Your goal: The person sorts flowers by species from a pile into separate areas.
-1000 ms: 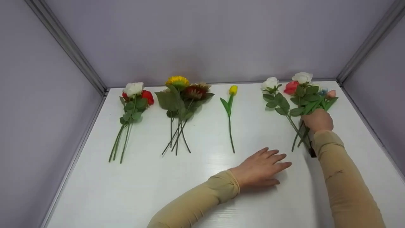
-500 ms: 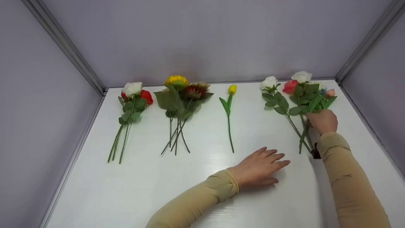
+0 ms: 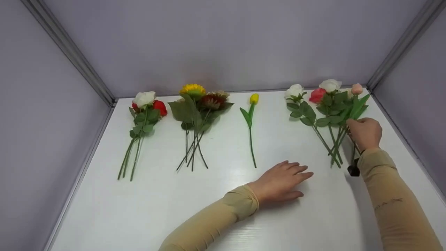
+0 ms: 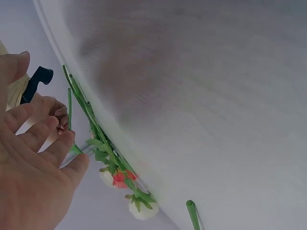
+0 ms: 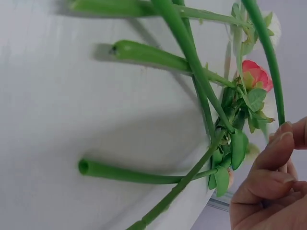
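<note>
My right hand pinches the green stem of a flower between thumb and fingers, and in the right wrist view that stem rises clear of the table. In the head view a pale pink tulip with long green leaves stands just above this hand. Beside it, to the left, lie a white rose, a pink-red rose and another white rose, their stems crossing. Fingers spread, my left hand stays low over the table with nothing in it.
A yellow tulip lies alone at mid-table. Farther left are a bunch with a yellow sunflower and dark red blooms, then red and white roses. Walls enclose the white table at the back and sides.
My right hand has shifted right, drawing a tulip stem away from the crossed stems; the pink bloom now sits higher and farther left. My left hand stays nearly where it was.
</note>
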Tool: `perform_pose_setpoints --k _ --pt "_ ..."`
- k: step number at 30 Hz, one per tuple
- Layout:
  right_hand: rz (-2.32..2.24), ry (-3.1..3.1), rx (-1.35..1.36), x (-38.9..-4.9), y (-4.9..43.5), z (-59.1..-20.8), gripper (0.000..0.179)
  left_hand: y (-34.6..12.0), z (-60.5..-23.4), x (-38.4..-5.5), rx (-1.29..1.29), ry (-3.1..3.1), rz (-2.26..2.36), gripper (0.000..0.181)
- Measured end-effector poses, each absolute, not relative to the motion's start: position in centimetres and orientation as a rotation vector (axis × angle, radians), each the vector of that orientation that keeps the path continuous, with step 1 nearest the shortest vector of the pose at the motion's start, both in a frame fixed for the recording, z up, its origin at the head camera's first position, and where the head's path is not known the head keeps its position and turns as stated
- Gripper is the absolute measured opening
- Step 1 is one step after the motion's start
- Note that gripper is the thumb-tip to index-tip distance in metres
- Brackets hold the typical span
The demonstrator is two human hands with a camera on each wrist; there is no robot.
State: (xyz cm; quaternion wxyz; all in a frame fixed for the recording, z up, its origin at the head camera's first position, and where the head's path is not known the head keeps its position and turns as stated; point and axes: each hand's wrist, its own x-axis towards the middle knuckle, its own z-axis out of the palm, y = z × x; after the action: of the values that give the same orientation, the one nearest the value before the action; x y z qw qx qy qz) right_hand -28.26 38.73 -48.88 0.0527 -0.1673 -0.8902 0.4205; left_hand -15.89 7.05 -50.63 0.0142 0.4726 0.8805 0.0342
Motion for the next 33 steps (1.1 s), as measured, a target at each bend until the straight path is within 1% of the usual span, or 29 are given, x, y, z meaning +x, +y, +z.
perform_pose_setpoints --k 3,5,10,14,18,25,29,33 --pt "1.375 -2.651 -0.551 -28.0 38.5 -48.5 0.031 6.7 -50.7 -16.2 1.377 2.757 0.253 0.063" --pt "1.454 -2.614 -0.566 -28.0 38.1 -48.4 0.034 6.2 -50.7 -16.5 1.277 2.761 0.408 0.060" --pt "1.804 -2.443 -0.517 -27.7 36.5 -48.2 0.042 4.8 -50.4 -17.2 0.936 2.693 0.892 0.051" --pt "2.083 -2.336 -0.398 -27.2 33.6 -47.8 0.045 3.7 -49.9 -17.6 0.671 2.572 1.247 0.047" --pt "2.246 -2.303 -0.242 -26.9 29.0 -47.5 0.048 2.3 -49.5 -18.0 0.461 2.434 1.510 0.045" --pt "2.349 -2.272 0.079 -25.4 20.5 -46.3 0.048 -0.6 -49.0 -18.0 0.300 2.255 1.758 0.045" --pt "2.363 -2.247 0.233 -24.7 17.2 -45.5 0.041 -2.3 -48.9 -17.2 0.237 2.101 1.929 0.038" --pt "2.348 -2.236 0.278 -24.3 15.1 -44.9 0.038 -3.5 -48.8 -16.4 0.202 1.979 2.066 0.029"
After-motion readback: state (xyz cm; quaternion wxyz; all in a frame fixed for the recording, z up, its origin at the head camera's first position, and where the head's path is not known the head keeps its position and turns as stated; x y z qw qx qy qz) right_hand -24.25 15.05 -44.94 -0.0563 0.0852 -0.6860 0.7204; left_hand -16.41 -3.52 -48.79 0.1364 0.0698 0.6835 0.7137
